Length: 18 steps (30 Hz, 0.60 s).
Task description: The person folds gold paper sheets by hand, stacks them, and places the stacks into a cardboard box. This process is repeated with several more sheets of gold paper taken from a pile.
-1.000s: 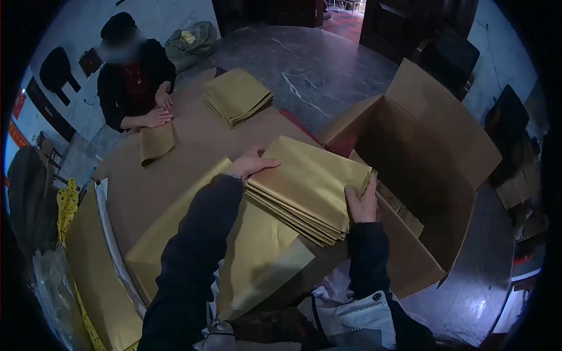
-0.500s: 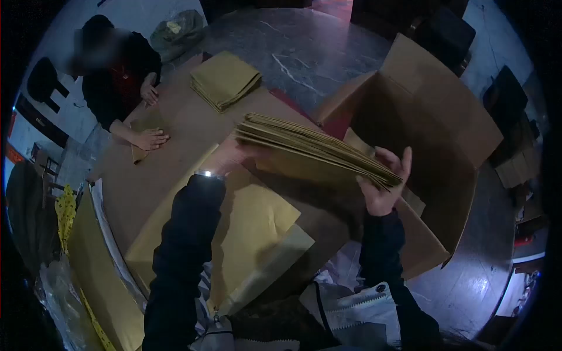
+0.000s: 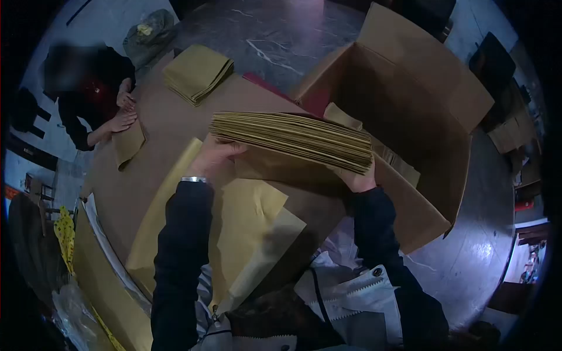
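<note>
A thick stack of folded brown paper is held up between my two hands, its layered edges facing me. My left hand grips the stack's left end, with the thumb along its lower side. At the other end my right hand is closed around the lower corner, its fingers mostly hidden by the paper. Below the stack, large sheets of brown paper lie on the table, with a paler one at their edge. Just right of my right hand stands an open cardboard box, with some paper pieces inside it.
Across the brown table, a person's hands press on a folded paper piece. Another paper stack sits near the far edge. Rolled paper and yellow tape are at the left. A plastic bag stands behind.
My right hand, with fingers raised before, now wraps the stack's right end. The stack has turned so its layered edges show more broadly. The view has shifted; the other person's hands moved on their paper.
</note>
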Each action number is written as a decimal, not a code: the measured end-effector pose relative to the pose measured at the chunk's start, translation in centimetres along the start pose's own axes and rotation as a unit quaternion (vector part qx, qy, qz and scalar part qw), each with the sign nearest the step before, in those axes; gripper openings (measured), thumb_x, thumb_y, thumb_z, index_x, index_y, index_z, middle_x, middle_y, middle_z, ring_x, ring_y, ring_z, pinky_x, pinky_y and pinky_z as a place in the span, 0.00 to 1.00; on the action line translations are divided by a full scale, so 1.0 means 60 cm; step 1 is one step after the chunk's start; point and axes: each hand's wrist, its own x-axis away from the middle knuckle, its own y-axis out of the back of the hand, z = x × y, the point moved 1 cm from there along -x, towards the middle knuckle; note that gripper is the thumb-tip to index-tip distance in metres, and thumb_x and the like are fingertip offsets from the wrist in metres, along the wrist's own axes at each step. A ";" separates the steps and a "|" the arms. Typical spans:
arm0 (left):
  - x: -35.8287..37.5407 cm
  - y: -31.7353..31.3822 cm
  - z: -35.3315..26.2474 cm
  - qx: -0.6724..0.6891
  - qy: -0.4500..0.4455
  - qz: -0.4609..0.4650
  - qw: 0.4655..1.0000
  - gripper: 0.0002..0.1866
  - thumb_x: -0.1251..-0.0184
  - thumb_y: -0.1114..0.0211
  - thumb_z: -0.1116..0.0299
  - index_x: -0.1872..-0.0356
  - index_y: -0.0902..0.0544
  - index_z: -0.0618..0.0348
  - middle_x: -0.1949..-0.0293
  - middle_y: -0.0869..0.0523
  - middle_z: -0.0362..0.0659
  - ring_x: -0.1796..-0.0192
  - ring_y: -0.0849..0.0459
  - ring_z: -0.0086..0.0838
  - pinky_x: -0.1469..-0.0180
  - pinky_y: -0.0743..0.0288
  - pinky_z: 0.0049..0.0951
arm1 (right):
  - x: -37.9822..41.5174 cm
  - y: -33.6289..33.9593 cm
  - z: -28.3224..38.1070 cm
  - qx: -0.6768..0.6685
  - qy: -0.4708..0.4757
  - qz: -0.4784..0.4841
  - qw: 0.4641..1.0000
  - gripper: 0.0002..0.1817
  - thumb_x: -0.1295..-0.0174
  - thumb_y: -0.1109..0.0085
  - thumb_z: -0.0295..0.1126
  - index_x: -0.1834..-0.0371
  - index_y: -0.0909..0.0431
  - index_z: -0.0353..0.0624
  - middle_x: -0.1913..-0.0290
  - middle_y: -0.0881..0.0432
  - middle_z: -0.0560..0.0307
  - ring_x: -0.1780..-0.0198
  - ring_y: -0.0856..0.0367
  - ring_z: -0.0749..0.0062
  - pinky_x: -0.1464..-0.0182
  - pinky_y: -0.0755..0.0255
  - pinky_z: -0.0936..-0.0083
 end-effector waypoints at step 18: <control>-0.042 0.105 0.128 -0.070 -0.137 -0.038 0.987 0.17 0.25 0.49 0.63 0.43 0.23 0.60 0.48 0.18 0.43 0.55 0.19 0.26 0.49 0.24 0.22 | -0.012 0.060 -0.087 -0.263 -0.126 -0.052 0.955 0.10 0.34 0.47 0.28 0.62 0.20 0.32 0.59 0.18 0.53 0.62 0.20 0.71 0.60 0.24 0.75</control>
